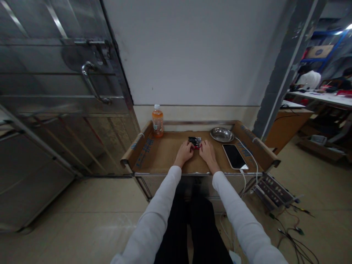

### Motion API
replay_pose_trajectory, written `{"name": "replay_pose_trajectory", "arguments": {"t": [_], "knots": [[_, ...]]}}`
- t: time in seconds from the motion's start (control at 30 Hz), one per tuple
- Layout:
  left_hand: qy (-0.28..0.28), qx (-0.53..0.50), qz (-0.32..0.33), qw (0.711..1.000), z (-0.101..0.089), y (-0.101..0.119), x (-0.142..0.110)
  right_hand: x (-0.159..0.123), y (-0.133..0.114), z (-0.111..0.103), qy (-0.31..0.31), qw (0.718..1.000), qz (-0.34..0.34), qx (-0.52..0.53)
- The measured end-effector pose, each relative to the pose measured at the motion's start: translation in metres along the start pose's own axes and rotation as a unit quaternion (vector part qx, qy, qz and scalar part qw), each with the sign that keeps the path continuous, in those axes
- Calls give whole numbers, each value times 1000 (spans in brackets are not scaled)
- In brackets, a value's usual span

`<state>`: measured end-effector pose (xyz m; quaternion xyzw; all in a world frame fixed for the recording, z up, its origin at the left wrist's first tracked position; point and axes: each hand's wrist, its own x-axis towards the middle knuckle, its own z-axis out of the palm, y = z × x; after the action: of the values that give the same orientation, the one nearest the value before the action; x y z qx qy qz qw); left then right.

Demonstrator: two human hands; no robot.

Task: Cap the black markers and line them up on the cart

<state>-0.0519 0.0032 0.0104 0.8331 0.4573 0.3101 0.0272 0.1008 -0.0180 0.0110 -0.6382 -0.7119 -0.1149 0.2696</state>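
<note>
Several black marker pens lie side by side in a small stack on the brown cardboard lining of a cart top; a bit of red shows at the near side. My left hand has its curled fingers closed on the left ends of the pens. From the other side, my right hand grips their right ends with bent fingers. The near pens are partly hidden by my fingertips.
An orange drink bottle stands at the back left. To the right are a shiny metal bowl and a phone with a white cable. Raised cardboard sides edge the cart. A power strip-like unit and cables lie on the floor.
</note>
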Motion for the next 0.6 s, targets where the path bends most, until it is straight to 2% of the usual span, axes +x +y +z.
{"name": "replay_pose_trajectory", "arguments": {"t": [0.13,0.4,0.6], "knots": [[-2,-25,7,1000,3,-4,0,-1,2,2,-29,998,-46,33],[26,-99,33,994,7,-9,2,-1,2,3,-54,997,-44,29],[83,-55,-5,995,3,-3,3,-2,2,3,-38,999,-21,9]]}}
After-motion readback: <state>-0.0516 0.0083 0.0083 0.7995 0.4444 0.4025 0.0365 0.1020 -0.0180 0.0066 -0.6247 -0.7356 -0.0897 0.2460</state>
